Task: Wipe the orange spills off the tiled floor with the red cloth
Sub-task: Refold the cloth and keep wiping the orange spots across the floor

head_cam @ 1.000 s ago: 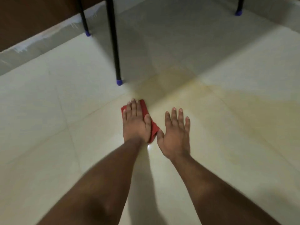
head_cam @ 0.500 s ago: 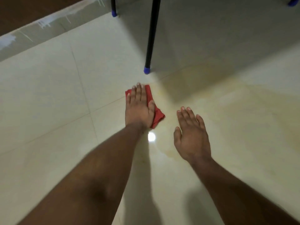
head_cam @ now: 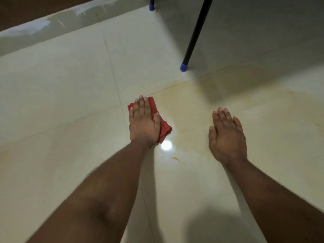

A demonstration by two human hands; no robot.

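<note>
Left hand flat on the red cloth, right hand flat on the tiles

The left hand (head_cam: 143,122) pressed the red cloth (head_cam: 164,128) to the tiled floor (head_cam: 70,88), fingers straight. The right hand (head_cam: 227,136) lay flat, fingers straight, holding nothing, on the faint orange spill (head_cam: 189,109). 1 black leg (head_cam: 194,34) stood beyond.

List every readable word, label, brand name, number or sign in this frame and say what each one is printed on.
None: no text can be read anywhere in the head view.
The red cloth under the left hand shows no label.
The tiled floor, the right hand, the black leg with a blue cap and the white-smeared skirting carry no writing.
</note>
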